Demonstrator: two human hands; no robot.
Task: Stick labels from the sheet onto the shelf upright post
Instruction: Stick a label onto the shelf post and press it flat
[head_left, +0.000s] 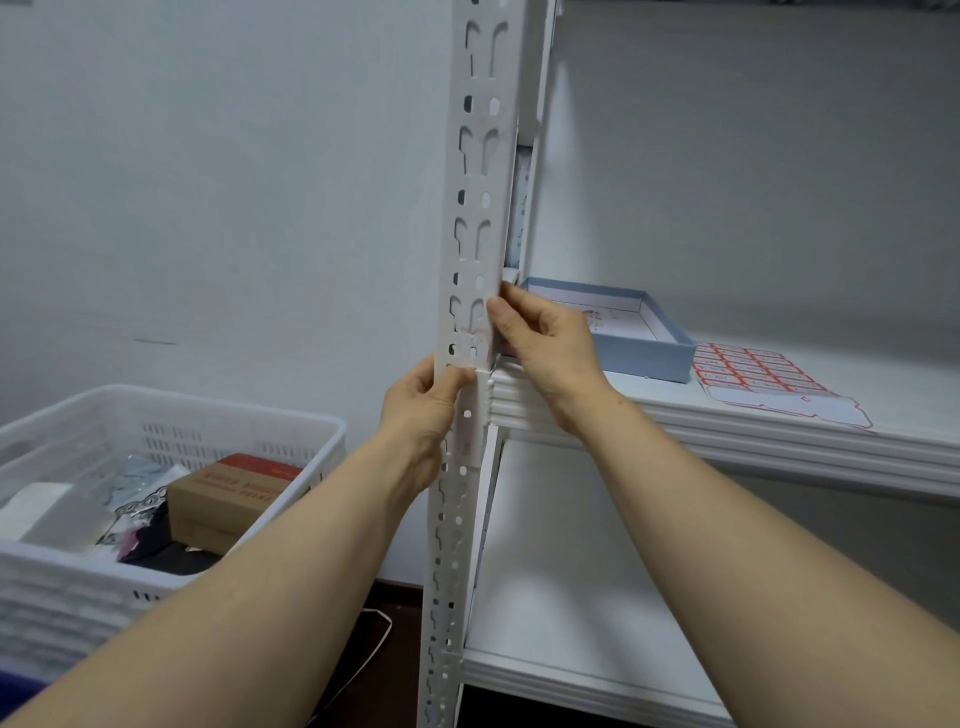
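The upright post (475, 171) is gripped by the L hand (423, 400) at about shelf level, w/ the thumb laid across the front face and the fingers wrapped behind. The R hand (550, 345) is clamped on the post's right edge slightly higher: the thumb is pressed onto the front and the fingers are curled beside the flange. A faintly pink-marked label (470, 338) is seen on the post between the two thumbs; whether it's fully stuck down can't be told. The label sheet (753, 374) is laid flat on the shelf (727, 431) to the right, just beside a shallow blue box (639, 353) and well apart from both hands.

Risks, as judged:
- The post face is full of slots & holes, so the label is prob. bridged over gaps w/ little adhesive contact, and corners could be lifted.
- A crease could be pressed in if a thumb is dragged across an opening.
- If the label is folded round the edge unevenly, it could be set crooked.
- The sheet is loose & near the shelf's front lip, so it could be swept off when next reached for.
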